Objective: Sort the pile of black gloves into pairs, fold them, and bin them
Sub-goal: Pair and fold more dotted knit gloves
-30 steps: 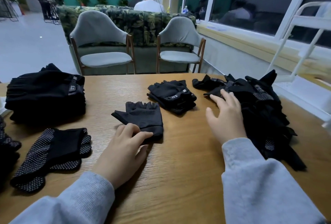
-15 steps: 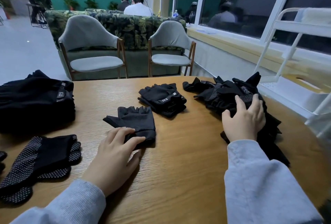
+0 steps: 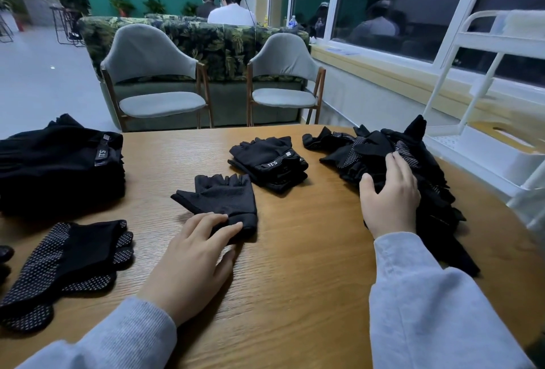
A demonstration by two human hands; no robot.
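Observation:
A single black fingerless glove [image 3: 224, 194] lies flat in the middle of the wooden table [image 3: 309, 250]. My left hand [image 3: 191, 256] rests with straight fingers on its cuff. On the right lies a loose pile of black gloves [image 3: 413, 174], some with white dots. My right hand [image 3: 389, 200] lies on top of that pile, fingers slightly bent over the fabric; whether they pinch a glove is hidden. A small stack of folded fingerless gloves [image 3: 269, 162] sits behind the single glove.
A tall stack of folded black gloves [image 3: 59, 162] stands at the far left. A dotted glove pair [image 3: 65, 265] lies at the near left. A white shelf rack [image 3: 486, 138] stands beside the table's right edge. Two grey chairs [image 3: 153, 79] face the far side.
My right hand has moved from the table edge of the pile onto the pile and shifted across it. My left hand has stayed on the single glove's cuff.

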